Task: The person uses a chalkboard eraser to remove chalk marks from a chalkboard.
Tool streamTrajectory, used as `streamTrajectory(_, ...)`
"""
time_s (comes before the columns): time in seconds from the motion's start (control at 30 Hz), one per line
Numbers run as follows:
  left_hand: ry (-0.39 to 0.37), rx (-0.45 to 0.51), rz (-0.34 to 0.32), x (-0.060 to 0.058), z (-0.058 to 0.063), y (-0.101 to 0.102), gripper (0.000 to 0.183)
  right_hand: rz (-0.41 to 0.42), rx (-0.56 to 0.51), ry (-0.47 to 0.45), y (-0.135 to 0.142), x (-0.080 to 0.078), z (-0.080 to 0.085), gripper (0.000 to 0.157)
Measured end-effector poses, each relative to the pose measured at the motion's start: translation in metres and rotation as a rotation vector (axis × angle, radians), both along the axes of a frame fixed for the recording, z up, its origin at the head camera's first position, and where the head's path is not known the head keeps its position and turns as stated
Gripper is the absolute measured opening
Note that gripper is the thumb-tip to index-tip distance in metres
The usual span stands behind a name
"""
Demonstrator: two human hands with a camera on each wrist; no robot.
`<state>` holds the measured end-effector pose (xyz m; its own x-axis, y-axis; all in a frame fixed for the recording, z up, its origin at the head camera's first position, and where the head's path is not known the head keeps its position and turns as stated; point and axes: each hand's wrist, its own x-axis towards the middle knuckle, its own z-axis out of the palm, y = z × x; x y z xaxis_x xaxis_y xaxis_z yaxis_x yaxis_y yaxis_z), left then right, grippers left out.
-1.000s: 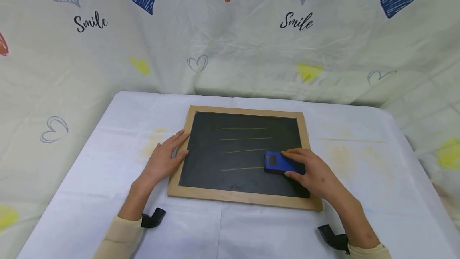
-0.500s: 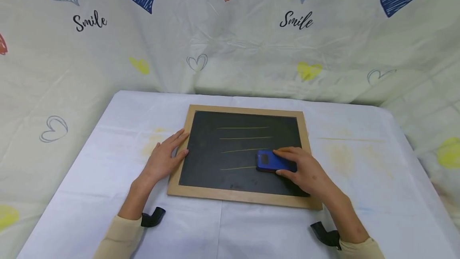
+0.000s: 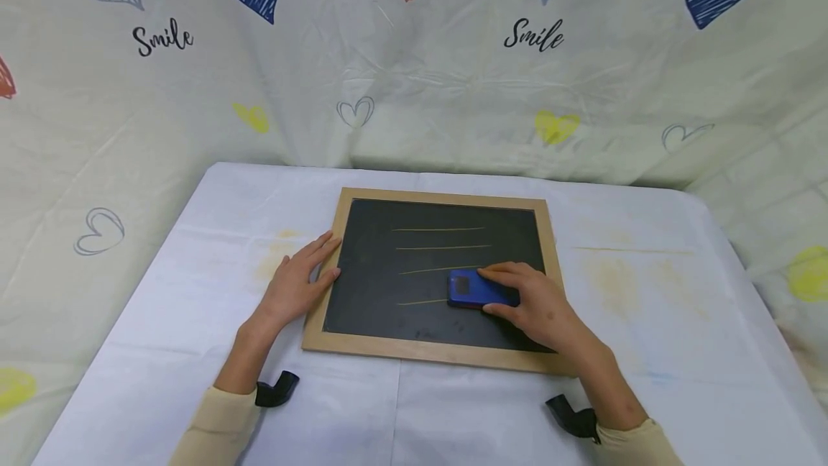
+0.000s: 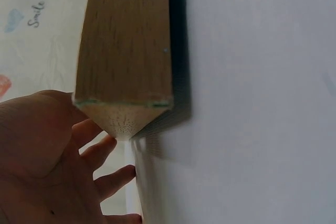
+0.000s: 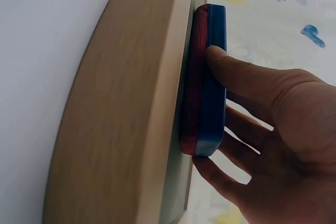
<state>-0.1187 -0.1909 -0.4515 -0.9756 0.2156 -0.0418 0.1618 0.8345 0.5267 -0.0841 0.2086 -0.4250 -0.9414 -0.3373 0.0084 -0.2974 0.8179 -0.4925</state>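
Note:
A small blackboard in a light wooden frame lies on the table, with several thin yellow chalk lines drawn across it. My right hand grips a blue board eraser by its long sides, thumb and fingers on opposite edges. The eraser's dark red felt underside rests against the black surface, at the right end of the lowest line. On the far left, my left hand lies with spread fingers on the frame's left edge. In the left wrist view a corner of the wooden frame stands beside that hand.
A white cloth covers the table and bears faint yellow smudges and one yellow line right of the board. Behind hangs a pale curtain printed with hearts. Black curved pieces sit at both wrists.
My right hand has slid the eraser leftward along the lowest chalk line, and the visible part of that line is shorter. The left hand has stayed on the frame.

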Motion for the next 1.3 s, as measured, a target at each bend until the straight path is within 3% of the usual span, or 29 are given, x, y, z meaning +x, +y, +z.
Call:
streamTrajectory(0.53,-0.003,-0.008,0.002,-0.002,0.003,0.001,0.061,0.01,-0.008,-0.028,-0.023,-0.003,0.0,0.059)
streamTrajectory(1.3,0.012,-0.007,-0.002,-0.001,-0.001,0.0,0.061,0.065,-0.012,0.015,-0.057,-0.004,-0.004,0.059)
